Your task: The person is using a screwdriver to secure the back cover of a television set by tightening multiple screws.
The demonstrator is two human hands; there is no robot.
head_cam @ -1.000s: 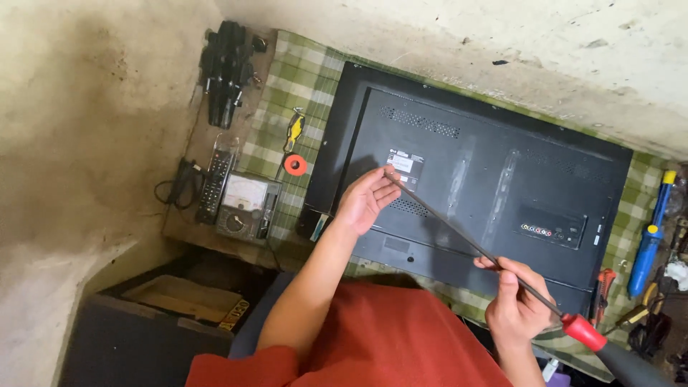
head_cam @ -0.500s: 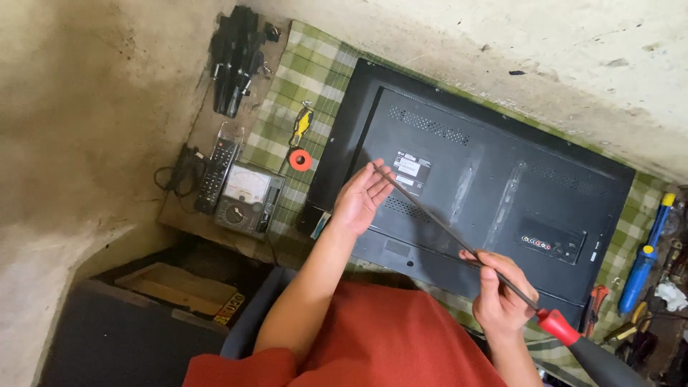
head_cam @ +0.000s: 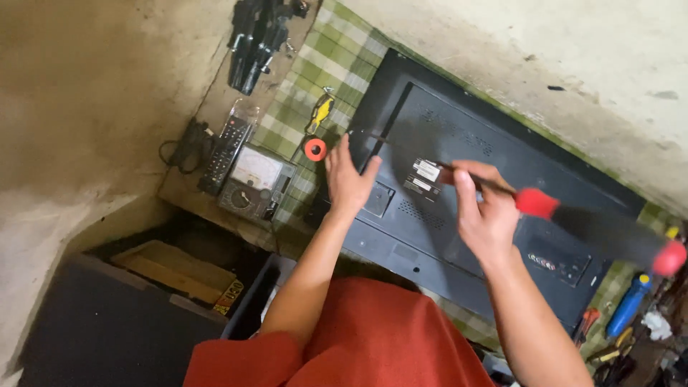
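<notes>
Screwdriver (head_cam: 573, 218), long-shafted with a red-and-black handle, lies gripped in my right hand (head_cam: 484, 211) across the back of a black television (head_cam: 502, 165) lying face down on the checked cloth (head_cam: 308, 86) covering the table. My left hand (head_cam: 349, 180), fingers spread and holding nothing, rests near the television's left edge, beside a red ring (head_cam: 314, 149) and meter (head_cam: 256, 179).

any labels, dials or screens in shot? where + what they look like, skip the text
Sticker labels: small white rectangles, middle of the black television back, between left hand and right hand.
Analog meter: grey box with pale dial face, on the bench left of the television.
Remote control: black, slim, beside the meter.
Television screen itself: face down, unseen.
</notes>
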